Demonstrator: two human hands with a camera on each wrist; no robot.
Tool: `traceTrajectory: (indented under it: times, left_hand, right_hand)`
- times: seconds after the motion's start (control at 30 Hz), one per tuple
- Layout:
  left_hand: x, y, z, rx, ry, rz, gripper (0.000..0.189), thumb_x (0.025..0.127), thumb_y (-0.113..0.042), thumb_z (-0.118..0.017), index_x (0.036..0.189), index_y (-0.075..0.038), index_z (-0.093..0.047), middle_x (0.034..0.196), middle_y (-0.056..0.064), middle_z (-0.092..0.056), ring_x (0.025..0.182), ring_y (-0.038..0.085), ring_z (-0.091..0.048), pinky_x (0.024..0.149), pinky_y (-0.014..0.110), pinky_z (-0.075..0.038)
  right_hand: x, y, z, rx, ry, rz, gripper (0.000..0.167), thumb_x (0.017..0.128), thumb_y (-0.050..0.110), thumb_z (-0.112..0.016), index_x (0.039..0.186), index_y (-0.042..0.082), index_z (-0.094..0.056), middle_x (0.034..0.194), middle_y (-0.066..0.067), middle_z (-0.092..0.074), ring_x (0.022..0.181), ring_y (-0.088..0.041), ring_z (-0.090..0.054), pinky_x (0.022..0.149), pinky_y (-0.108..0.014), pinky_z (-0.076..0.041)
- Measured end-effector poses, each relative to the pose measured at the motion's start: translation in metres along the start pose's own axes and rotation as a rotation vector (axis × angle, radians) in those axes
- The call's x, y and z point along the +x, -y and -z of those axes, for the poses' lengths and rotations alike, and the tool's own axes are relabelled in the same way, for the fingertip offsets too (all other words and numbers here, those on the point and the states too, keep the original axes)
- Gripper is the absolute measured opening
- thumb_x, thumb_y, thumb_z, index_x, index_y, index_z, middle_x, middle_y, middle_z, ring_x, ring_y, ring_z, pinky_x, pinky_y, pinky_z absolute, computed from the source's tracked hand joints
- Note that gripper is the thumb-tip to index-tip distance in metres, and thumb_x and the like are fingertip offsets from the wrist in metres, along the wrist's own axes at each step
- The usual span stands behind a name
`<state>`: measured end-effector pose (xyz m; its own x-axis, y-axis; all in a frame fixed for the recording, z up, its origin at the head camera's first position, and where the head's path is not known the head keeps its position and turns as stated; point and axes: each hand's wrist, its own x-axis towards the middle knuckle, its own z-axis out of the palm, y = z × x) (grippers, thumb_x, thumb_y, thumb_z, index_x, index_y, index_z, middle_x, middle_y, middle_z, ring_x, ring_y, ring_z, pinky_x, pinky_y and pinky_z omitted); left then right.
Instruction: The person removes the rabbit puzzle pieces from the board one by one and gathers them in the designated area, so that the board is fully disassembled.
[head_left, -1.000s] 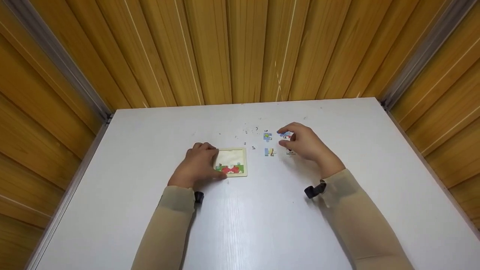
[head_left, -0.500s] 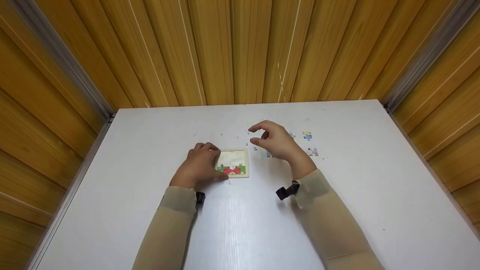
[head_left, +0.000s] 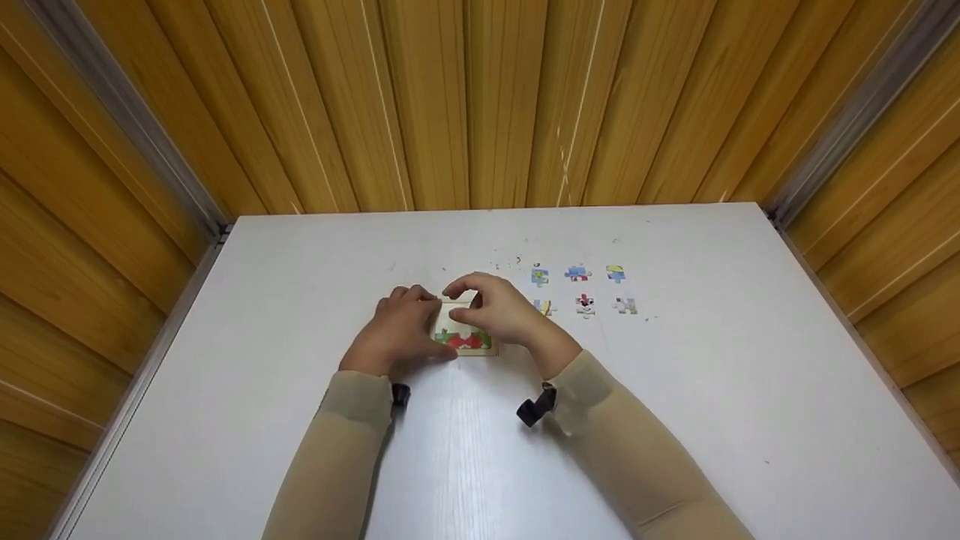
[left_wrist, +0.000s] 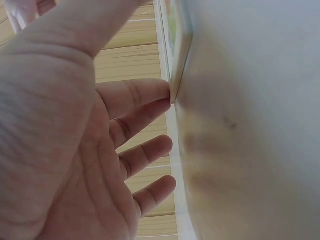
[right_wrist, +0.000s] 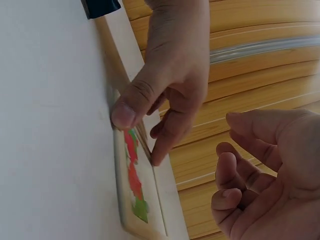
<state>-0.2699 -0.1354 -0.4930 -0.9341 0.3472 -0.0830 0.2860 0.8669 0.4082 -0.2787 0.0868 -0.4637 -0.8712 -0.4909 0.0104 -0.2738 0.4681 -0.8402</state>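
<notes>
A small square puzzle tray (head_left: 487, 349) with a pale wooden rim lies on the white table, red and green pieces (head_left: 465, 341) along its near side. My left hand (head_left: 397, 330) grips the tray's left side, thumb at the near corner and index finger at the far one; in the left wrist view the index fingertip touches the tray's edge. Above the tray hovers my right hand (head_left: 502, 311), fingers loosely curved and apart from it. Nothing shows between the fingers of the right hand (right_wrist: 270, 170) in the right wrist view. It covers part of the tray in the head view.
Several loose jigsaw pieces lie in two rows right of the tray, among them a blue one (head_left: 577, 274) and a red-and-white one (head_left: 585, 304). Small dark specks dot the table (head_left: 337, 262) behind the tray. A wood-panelled wall (head_left: 480, 105) rises beyond the far edge.
My right hand has moved left from above the loose pieces to over the tray, uncovering those pieces. The left hand has kept its hold on the tray.
</notes>
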Motion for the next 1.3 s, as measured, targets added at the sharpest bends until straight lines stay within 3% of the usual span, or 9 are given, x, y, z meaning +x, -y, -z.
traceTrajectory:
  times: [0.17, 0.3, 0.43, 0.53, 0.7, 0.83, 1.1, 1.3]
  left_hand:
    - [-0.001, 0.002, 0.0, 0.009, 0.0, -0.017, 0.085, 0.084, -0.051, -0.099, 0.159, -0.024, -0.068, 0.152, 0.008, -0.064, 0.151, 0.038, -0.05, 0.127, 0.061, -0.043]
    - [-0.001, 0.003, -0.001, -0.005, 0.012, -0.012, 0.087, 0.085, -0.051, -0.099, 0.162, -0.031, -0.065, 0.158, 0.008, -0.062, 0.155, 0.04, -0.047, 0.126, 0.063, -0.044]
    - [-0.001, 0.003, -0.003, -0.016, 0.023, -0.009, 0.082, 0.086, -0.051, -0.099, 0.156, -0.022, -0.07, 0.161, 0.008, -0.06, 0.157, 0.039, -0.045, 0.129, 0.062, -0.042]
    - [0.0, 0.004, -0.003, -0.01, 0.024, -0.016, 0.077, 0.087, -0.051, -0.098, 0.151, -0.018, -0.072, 0.162, 0.009, -0.059, 0.157, 0.039, -0.046, 0.129, 0.061, -0.041]
    - [0.001, 0.005, -0.001, 0.015, 0.038, -0.028, 0.075, 0.087, -0.051, -0.099, 0.147, -0.015, -0.072, 0.163, 0.01, -0.059, 0.158, 0.04, -0.045, 0.131, 0.062, -0.039]
    - [0.0, 0.005, 0.0, 0.012, 0.048, -0.027, 0.083, 0.086, -0.049, -0.099, 0.154, -0.014, -0.068, 0.164, 0.011, -0.057, 0.159, 0.04, -0.044, 0.132, 0.062, -0.038]
    - [-0.001, 0.004, 0.001, 0.011, 0.042, -0.033, 0.071, 0.085, -0.047, -0.101, 0.141, -0.013, -0.073, 0.161, 0.013, -0.06, 0.157, 0.041, -0.046, 0.131, 0.062, -0.037]
    - [-0.001, 0.005, 0.0, 0.006, 0.05, -0.029, 0.076, 0.086, -0.049, -0.099, 0.148, -0.015, -0.071, 0.163, 0.012, -0.057, 0.156, 0.04, -0.045, 0.13, 0.062, -0.039]
  right_hand:
    - [0.005, -0.007, -0.012, 0.001, 0.036, -0.034, 0.037, 0.107, 0.018, -0.077, 0.143, 0.012, -0.075, 0.145, -0.012, -0.072, 0.087, -0.011, -0.066, 0.074, -0.024, -0.054]
    - [0.006, -0.015, -0.019, -0.029, 0.044, -0.069, 0.039, 0.106, 0.017, -0.076, 0.145, 0.013, -0.075, 0.145, -0.011, -0.073, 0.097, -0.014, -0.073, 0.081, -0.026, -0.057]
    - [0.007, -0.024, -0.024, -0.041, 0.044, -0.083, 0.04, 0.104, 0.014, -0.074, 0.144, 0.01, -0.075, 0.143, -0.012, -0.076, 0.116, -0.02, -0.074, 0.102, -0.035, -0.059]
    - [0.006, -0.028, -0.026, -0.051, 0.048, -0.079, 0.041, 0.102, 0.013, -0.076, 0.143, 0.008, -0.076, 0.138, -0.013, -0.076, 0.119, -0.023, -0.072, 0.109, -0.041, -0.057]
    - [0.005, -0.031, -0.028, -0.16, 0.07, -0.058, 0.044, 0.1, 0.017, -0.081, 0.143, 0.01, -0.077, 0.127, -0.012, -0.071, 0.111, -0.02, -0.064, 0.104, -0.039, -0.054]
    - [0.005, -0.032, -0.029, -0.235, 0.088, -0.041, 0.043, 0.103, 0.02, -0.082, 0.145, 0.009, -0.077, 0.125, -0.012, -0.07, 0.108, -0.02, -0.062, 0.1, -0.039, -0.053]
    - [0.005, -0.031, -0.033, -0.264, 0.124, 0.012, 0.034, 0.106, 0.015, -0.077, 0.139, 0.008, -0.08, 0.121, -0.012, -0.071, 0.108, -0.021, -0.063, 0.101, -0.04, -0.053]
    - [0.004, -0.032, -0.033, -0.278, 0.11, 0.036, 0.03, 0.106, 0.014, -0.077, 0.135, 0.006, -0.078, 0.118, -0.012, -0.071, 0.108, -0.022, -0.064, 0.103, -0.042, -0.055]
